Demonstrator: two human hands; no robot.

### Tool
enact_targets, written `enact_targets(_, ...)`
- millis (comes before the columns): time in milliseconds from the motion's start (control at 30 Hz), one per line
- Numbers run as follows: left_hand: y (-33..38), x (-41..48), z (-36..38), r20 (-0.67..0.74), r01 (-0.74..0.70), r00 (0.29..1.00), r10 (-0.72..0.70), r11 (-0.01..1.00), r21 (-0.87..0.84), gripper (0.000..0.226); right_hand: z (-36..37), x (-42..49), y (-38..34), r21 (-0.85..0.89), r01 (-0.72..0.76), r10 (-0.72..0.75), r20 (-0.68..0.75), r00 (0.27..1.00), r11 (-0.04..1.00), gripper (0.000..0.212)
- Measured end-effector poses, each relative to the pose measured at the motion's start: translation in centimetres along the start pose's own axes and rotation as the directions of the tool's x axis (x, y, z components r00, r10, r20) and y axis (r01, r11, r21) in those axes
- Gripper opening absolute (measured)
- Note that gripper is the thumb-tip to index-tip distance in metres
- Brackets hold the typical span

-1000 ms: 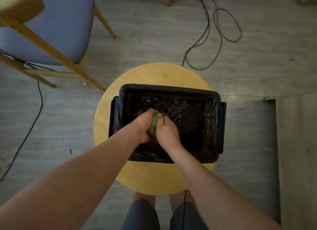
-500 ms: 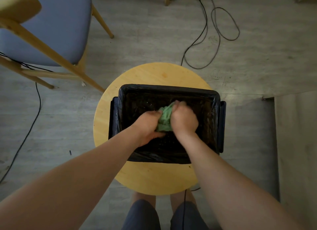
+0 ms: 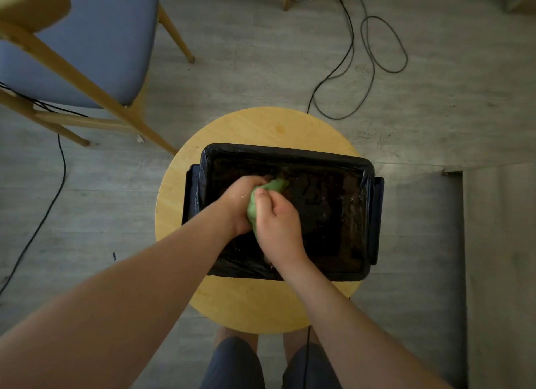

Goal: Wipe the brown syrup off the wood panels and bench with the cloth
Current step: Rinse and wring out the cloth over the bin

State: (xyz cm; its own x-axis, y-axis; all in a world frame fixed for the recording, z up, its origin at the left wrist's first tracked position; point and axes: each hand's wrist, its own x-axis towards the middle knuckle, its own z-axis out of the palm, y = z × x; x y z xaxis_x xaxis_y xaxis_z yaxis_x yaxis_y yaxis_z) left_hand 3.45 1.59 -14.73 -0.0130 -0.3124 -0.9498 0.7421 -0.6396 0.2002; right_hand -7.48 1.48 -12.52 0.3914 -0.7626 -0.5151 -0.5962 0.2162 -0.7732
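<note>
Under the tub, a round stool, probably to bring the work to a handy height. Inside the tub, a black liner and something dark and wet, likely to catch what is squeezed out. Over the tub's left half, both hands close together: left hand curled round the cloth from the left, right hand gripping it from the near side, thumb on top. Seemingly held so for wringing before wiping. Cloth bunched into a short roll, long axis from the tub's near-left to far-right, free end pointing to the far wall.
</note>
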Motion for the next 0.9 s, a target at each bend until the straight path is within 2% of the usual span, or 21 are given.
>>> enact_targets(67,0.6,-0.4,-0.1,0.001,-0.012,1.000,0.012,1.000,-0.021,0.019,-0.1,-0.3,-0.4,-0.048,0.160,-0.159,0.012,0.987,0.986,0.044)
enact_targets(133,0.5,-1.1,0.5,-0.033,-0.020,0.999,0.019,1.000,-0.011,0.020,-0.3,0.8,0.2,-0.231,0.255,-0.268,-0.024,0.963,0.939,0.043)
enact_targets(200,0.3,-1.5,1.1,-0.059,-0.042,0.997,0.040,0.999,-0.033,0.033,-0.5,2.1,1.5,-0.443,0.287,-0.355,-0.076,0.932,0.849,0.042)
enact_targets(300,-0.3,-1.4,1.9,-0.081,-0.136,0.987,0.136,0.991,-0.002,0.029,-1.1,3.8,3.4,-0.678,0.238,-0.418,-0.112,0.901,0.695,0.049)
enact_targets(367,-0.7,-1.3,1.9,-0.065,-0.157,0.985,0.162,0.985,0.074,0.026,-2.1,5.0,4.0,-0.718,0.074,-0.275,-0.167,0.947,0.692,0.051)
enact_targets(433,-0.9,-1.4,1.8,-0.077,-0.126,0.988,0.138,0.981,0.145,0.023,-3.3,6.2,4.5,-0.619,-0.164,-0.025,-0.285,0.958,0.768,0.045)
enact_targets(500,-0.8,-1.3,1.5,-0.125,-0.092,0.985,0.118,0.976,0.197,0.027,-3.8,6.4,4.9,-0.402,-0.350,0.217,-0.341,0.915,0.846,0.044)
enact_targets(567,-0.7,-0.9,1.3,-0.142,-0.070,0.985,0.098,0.979,0.193,0.029,-3.4,5.9,4.7,-0.294,-0.469,0.390,-0.291,0.874,0.833,0.047)
enact_targets(633,-0.9,-0.7,1.6,-0.087,-0.037,0.995,0.052,0.985,0.169,0.033,-2.2,5.6,4.8,-0.355,-0.478,0.456,-0.148,0.878,0.804,0.049)
enact_targets(700,-1.3,-0.3,2.2,-0.044,0.018,0.999,-0.012,0.989,0.148,0.036,-1.4,5.1,4.5,-0.359,-0.388,0.425,0.029,0.905,0.849,0.044)
enact_targets(767,-1.3,-0.2,2.3,-0.039,0.033,0.999,-0.029,0.995,0.098,0.038,-1.1,4.0,3.7,-0.251,-0.264,0.303,0.133,0.944,0.931,0.033)
enact_targets(833,-0.9,-0.3,1.8,-0.033,0.019,0.999,-0.016,0.996,0.089,0.035,-1.5,2.5,2.5,-0.132,-0.132,0.149,0.128,0.980,0.982,0.025)
enact_targets(900,-0.4,-0.2,1.3,-0.053,0.011,0.999,-0.005,0.994,0.111,0.030,-2.0,1.0,1.3,-0.058,0.036,-0.030,0.099,0.995,0.998,0.032)
